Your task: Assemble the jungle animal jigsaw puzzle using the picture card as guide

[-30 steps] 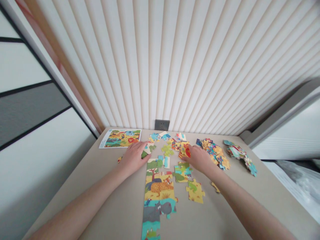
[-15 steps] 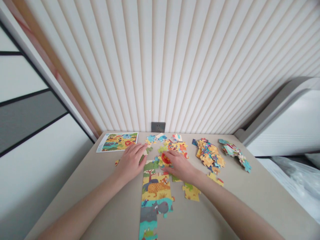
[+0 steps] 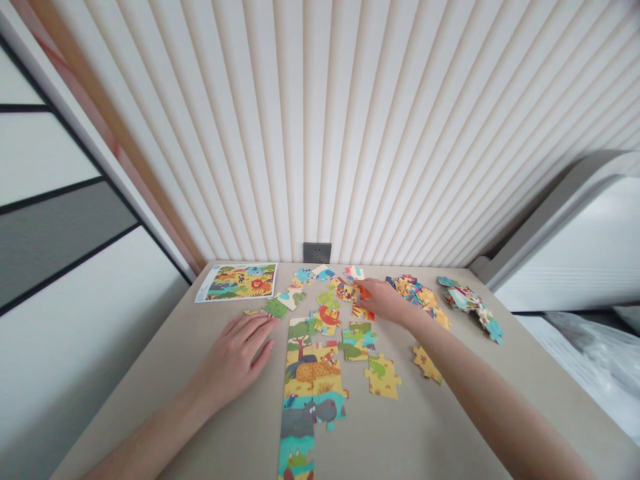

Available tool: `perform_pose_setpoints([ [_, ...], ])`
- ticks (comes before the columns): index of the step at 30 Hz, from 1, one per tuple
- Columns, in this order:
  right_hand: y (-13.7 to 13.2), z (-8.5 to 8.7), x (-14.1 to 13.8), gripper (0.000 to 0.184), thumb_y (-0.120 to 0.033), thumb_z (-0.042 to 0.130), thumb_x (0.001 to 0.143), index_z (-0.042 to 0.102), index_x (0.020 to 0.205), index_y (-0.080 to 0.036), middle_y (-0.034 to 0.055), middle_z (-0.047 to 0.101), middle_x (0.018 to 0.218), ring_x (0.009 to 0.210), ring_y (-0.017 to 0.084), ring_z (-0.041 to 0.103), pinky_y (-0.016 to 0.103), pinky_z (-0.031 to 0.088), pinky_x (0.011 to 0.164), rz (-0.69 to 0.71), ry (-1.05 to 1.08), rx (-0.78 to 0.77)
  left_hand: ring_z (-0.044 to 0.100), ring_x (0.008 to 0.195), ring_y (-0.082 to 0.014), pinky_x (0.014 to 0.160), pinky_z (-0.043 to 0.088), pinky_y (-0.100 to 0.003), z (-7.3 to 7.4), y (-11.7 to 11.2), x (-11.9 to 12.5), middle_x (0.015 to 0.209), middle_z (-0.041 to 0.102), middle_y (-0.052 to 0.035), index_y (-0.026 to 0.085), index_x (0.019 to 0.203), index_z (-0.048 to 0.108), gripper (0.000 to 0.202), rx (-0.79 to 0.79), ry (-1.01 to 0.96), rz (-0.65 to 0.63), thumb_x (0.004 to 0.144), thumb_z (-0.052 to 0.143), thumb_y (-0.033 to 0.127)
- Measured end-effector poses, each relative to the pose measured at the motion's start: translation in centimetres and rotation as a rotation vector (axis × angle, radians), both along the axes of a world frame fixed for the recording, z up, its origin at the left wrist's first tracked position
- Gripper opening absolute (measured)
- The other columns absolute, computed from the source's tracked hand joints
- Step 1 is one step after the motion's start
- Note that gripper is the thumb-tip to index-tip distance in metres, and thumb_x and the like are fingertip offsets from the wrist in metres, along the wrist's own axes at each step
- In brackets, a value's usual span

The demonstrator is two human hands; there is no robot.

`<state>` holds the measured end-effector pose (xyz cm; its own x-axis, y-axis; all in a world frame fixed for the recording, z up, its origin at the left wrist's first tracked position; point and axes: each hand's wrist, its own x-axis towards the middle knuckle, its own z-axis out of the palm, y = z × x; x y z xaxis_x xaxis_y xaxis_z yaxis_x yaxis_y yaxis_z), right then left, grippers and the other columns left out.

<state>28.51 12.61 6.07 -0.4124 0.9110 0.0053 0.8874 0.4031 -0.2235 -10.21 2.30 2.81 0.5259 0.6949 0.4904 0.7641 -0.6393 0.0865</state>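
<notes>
A partly joined jigsaw puzzle [image 3: 313, 377] with a leopard and a hippo lies in a strip on the table. My left hand [image 3: 243, 353] rests flat to the left of it, fingers stretched out, the tips at a green puzzle piece [image 3: 277, 307]. Farther back on the right, my right hand [image 3: 384, 300] has its thumb and fingers around an orange puzzle piece [image 3: 363, 297], partly hidden by them. A red lion piece [image 3: 329, 316] sits just beyond the strip's top. Right of the strip lie a green-and-blue piece [image 3: 357, 341] and a yellow piece [image 3: 383, 377].
A picture card [image 3: 237, 282] of the animal scene lies at the back left. Two heaps of pieces, one mostly yellow [image 3: 419, 295] and one mixed [image 3: 470, 303], lie at the right. Blue pieces [image 3: 303, 275] are near the ribbed wall, below a socket [image 3: 317, 253].
My left hand has drawn back toward me and left, away from the strip's top. My right hand has left the lion piece and moved back and right to the orange piece.
</notes>
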Motion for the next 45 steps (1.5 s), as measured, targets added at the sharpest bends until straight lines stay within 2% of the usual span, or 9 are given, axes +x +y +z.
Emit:
perform_pose_setpoints([
  [4, -1.1, 0.6, -0.4, 0.057, -0.039, 0.068, 0.094, 0.058, 0.146, -0.018, 0.0142, 0.07, 0.133, 0.123, 0.028, 0.065, 0.036, 0.044, 0.108, -0.035, -0.022, 0.034, 0.063, 0.121, -0.0282, 0.109, 0.047, -0.048, -0.2, 0.2, -0.3, 0.128, 0.069, -0.01, 0.022, 0.136, 0.061, 0.036, 0.004, -0.003, -0.006, 0.101, 0.053, 0.024],
  [8, -4.4, 0.9, 0.3, 0.057, -0.039, 0.06, 0.098, 0.052, 0.151, -0.017, 0.0151, 0.068, 0.132, 0.125, 0.03, 0.061, 0.042, 0.041, 0.111, -0.118, -0.034, 0.106, 0.063, 0.119, -0.028, 0.108, 0.048, -0.048, 0.0, 0.3, -0.7, 0.126, 0.07, -0.0099, 0.022, 0.134, 0.063, 0.034, -0.006, 0.009, -0.007, 0.101, 0.054, 0.025],
  [12, -7.1, 0.7, 2.7, 0.058, -0.039, 0.059, 0.097, 0.051, 0.151, -0.019, 0.0168, 0.066, 0.136, 0.129, 0.034, 0.056, 0.048, 0.039, 0.111, -0.321, -0.08, 0.194, 0.064, 0.118, -0.0276, 0.106, 0.049, -0.048, -0.1, 0.3, -1.2, 0.125, 0.07, -0.0092, 0.022, 0.13, 0.066, 0.032, -0.019, -0.001, -0.007, 0.1, 0.054, 0.027],
  [16, -7.1, 1.5, 4.3, 0.057, -0.041, 0.057, 0.097, 0.053, 0.15, -0.019, 0.0168, 0.065, 0.137, 0.129, 0.036, 0.056, 0.048, 0.041, 0.108, -0.478, -0.114, 0.223, 0.065, 0.115, -0.027, 0.105, 0.051, -0.046, -0.3, 0.1, -0.6, 0.122, 0.072, -0.0089, 0.024, 0.126, 0.069, 0.03, -0.03, -0.001, -0.022, 0.101, 0.053, 0.029],
  [22, -4.9, 1.5, 0.5, 0.055, -0.041, 0.059, 0.097, 0.058, 0.146, -0.016, 0.0151, 0.069, 0.127, 0.12, 0.029, 0.062, 0.036, 0.043, 0.105, -0.224, -0.045, 0.137, 0.064, 0.116, -0.0272, 0.104, 0.051, -0.046, -0.1, -0.3, 0.5, 0.124, 0.071, -0.0096, 0.022, 0.126, 0.069, 0.031, -0.089, 0.029, -0.063, 0.102, 0.051, 0.029],
  [28, -2.4, 0.0, -2.6, 0.051, -0.039, 0.061, 0.098, 0.06, 0.144, -0.016, 0.0176, 0.068, 0.13, 0.123, 0.032, 0.062, 0.04, 0.043, 0.106, -0.159, -0.001, 0.129, 0.065, 0.115, -0.0254, 0.106, 0.051, -0.045, 0.2, -0.2, 0.1, 0.12, 0.073, -0.0079, 0.025, 0.123, 0.071, 0.029, -0.126, 0.023, -0.143, 0.1, 0.052, 0.027],
  [33, -3.0, 0.4, -4.1, 0.047, -0.046, 0.062, 0.099, 0.062, 0.142, -0.024, 0.0108, 0.062, 0.145, 0.135, 0.026, 0.055, 0.039, 0.037, 0.115, 0.059, 0.055, 0.111, 0.065, 0.119, -0.0246, 0.107, 0.048, -0.044, 0.4, -0.4, 0.6, 0.126, 0.071, -0.0068, 0.026, 0.125, 0.07, 0.03, -0.163, 0.064, -0.213, 0.101, 0.052, 0.024],
  [37, -4.0, 0.6, -5.4, 0.055, -0.049, 0.071, 0.093, 0.062, 0.142, -0.026, 0.0083, 0.067, 0.14, 0.133, 0.024, 0.058, 0.036, 0.037, 0.116, 0.249, 0.065, 0.058, 0.064, 0.119, -0.025, 0.107, 0.047, -0.046, 0.3, -0.6, 1.0, 0.126, 0.071, -0.007, 0.026, 0.127, 0.069, 0.031, -0.182, 0.101, -0.237, 0.103, 0.05, 0.023],
  [45, -2.8, 0.4, -5.9, 0.037, -0.033, 0.061, 0.101, 0.067, 0.135, -0.021, 0.0116, 0.074, 0.121, 0.121, 0.027, 0.064, 0.04, 0.039, 0.11, 0.212, 0.038, 0.102, 0.065, 0.118, -0.0242, 0.107, 0.047, -0.045, 0.4, -0.7, 1.1, 0.125, 0.072, -0.0064, 0.027, 0.124, 0.07, 0.03, -0.216, 0.094, -0.257, 0.103, 0.05, 0.023],
])
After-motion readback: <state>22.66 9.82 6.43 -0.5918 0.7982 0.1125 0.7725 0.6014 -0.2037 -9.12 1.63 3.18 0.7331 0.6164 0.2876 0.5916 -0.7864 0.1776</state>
